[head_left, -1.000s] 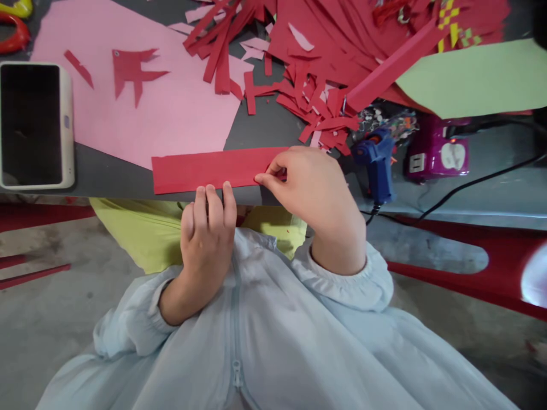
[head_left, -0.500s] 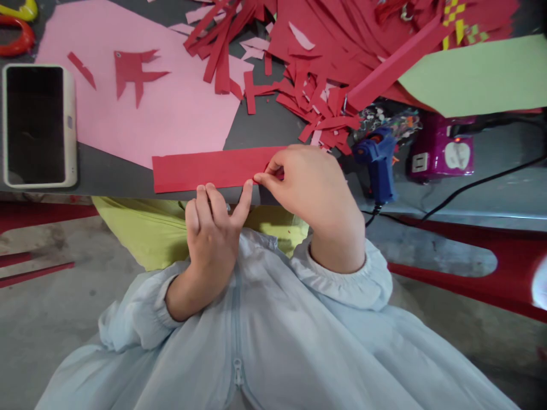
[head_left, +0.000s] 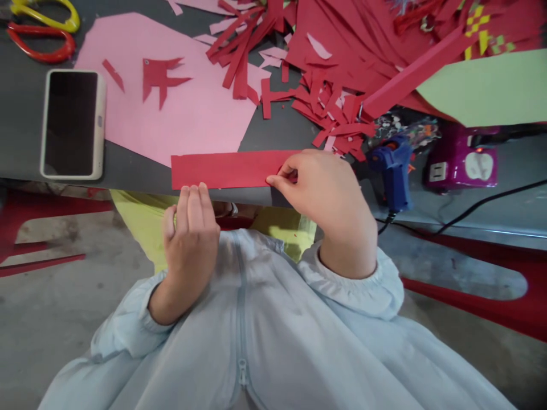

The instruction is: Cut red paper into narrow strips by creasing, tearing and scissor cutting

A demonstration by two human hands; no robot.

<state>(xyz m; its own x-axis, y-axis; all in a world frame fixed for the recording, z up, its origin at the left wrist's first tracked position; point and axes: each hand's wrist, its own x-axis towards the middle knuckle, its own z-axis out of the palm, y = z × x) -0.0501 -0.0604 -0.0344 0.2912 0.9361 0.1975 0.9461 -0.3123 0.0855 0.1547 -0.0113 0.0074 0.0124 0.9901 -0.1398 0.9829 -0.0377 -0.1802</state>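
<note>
A long red paper strip (head_left: 222,169) lies along the table's near edge. My right hand (head_left: 331,191) pinches it near its right end, thumb against the lower edge; the part under the hand is hidden. My left hand (head_left: 190,233) has its fingers stretched out side by side, tips at the strip's lower edge near the left end. Above the strip lies a pink paper sheet (head_left: 179,125), bearing a red fish-like cutout (head_left: 158,78) and a small red sliver (head_left: 113,75).
A phone (head_left: 70,122) and scissors (head_left: 43,42) are at the left. Red paper scraps (head_left: 329,108) lie in a heap at the back. To the right are a blue glue gun (head_left: 395,173), a purple power adapter (head_left: 461,156) with a cable, and a green sheet (head_left: 491,88).
My left hand has slid left along the strip, away from my right hand, and its fingers have drawn together. My right hand keeps its pinch. The whole view has shifted slightly.
</note>
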